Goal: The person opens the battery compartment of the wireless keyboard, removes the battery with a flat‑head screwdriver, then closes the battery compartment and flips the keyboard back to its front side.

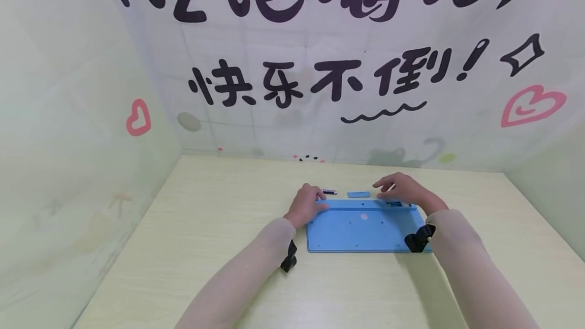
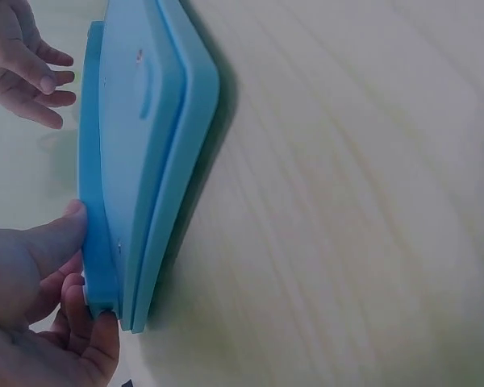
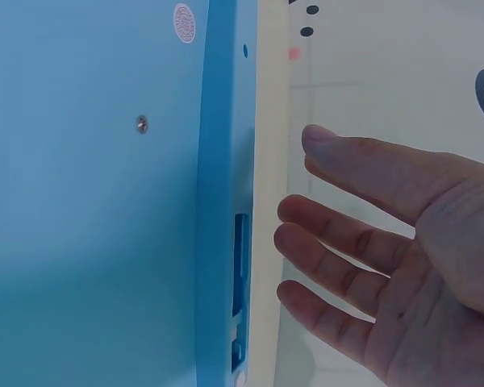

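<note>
A blue keyboard lies underside up on the table, showing small screws, a round sticker and a raised ridge along its far edge. Its key side is hidden. My left hand grips the ridge's left end, thumb on top and fingers curled round the end. Over the right end hovers my right hand, its fingers spread and relaxed with nothing between them in the right wrist view. Beneath it an uncovered battery slot shows in the ridge. A small blue cover lies just beyond the keyboard.
A small dark cylinder with a silvery end lies behind the ridge, near the left hand. The pale wooden table meets a printed cloth wall at the back. Side walls stand left and right.
</note>
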Demonstrator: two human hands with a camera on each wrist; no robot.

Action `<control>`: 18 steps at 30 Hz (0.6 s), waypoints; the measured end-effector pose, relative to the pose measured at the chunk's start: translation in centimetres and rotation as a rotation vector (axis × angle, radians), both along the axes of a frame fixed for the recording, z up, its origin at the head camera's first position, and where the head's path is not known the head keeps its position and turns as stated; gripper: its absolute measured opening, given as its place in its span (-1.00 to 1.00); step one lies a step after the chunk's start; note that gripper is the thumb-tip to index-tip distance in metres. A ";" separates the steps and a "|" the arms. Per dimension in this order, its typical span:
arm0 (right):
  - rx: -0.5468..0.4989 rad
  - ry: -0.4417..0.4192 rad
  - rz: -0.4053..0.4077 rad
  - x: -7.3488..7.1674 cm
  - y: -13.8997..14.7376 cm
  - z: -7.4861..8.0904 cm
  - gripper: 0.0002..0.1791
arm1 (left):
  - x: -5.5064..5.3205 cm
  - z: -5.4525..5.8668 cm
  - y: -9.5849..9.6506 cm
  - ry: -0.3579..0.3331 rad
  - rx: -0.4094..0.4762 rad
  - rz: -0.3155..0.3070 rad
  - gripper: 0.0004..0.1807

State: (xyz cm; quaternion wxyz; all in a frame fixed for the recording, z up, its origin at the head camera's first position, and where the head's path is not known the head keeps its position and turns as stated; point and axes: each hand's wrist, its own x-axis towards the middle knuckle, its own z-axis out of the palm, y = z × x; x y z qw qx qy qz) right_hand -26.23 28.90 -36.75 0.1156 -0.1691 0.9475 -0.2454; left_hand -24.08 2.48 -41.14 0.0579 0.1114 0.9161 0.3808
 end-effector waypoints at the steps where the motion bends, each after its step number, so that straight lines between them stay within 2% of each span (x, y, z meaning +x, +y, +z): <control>1: 0.000 -0.017 -0.003 -0.3 -0.1 -0.1 -0.62 | 0.0 0.0 0.0 0.001 0.001 -0.001 -0.78; 5: -0.012 -0.067 0.008 -1.2 -0.6 -0.3 -0.62 | -0.1 -0.1 -0.1 0.003 0.003 -0.007 -0.79; 10: -0.031 -0.086 0.040 -2.5 -1.1 -0.5 -0.64 | -0.3 -0.1 0.0 0.009 0.008 -0.004 -0.79; 18: -0.057 -0.153 0.029 -4.0 -2.1 -1.0 -0.71 | -0.3 -0.1 0.0 0.001 0.002 0.002 -0.80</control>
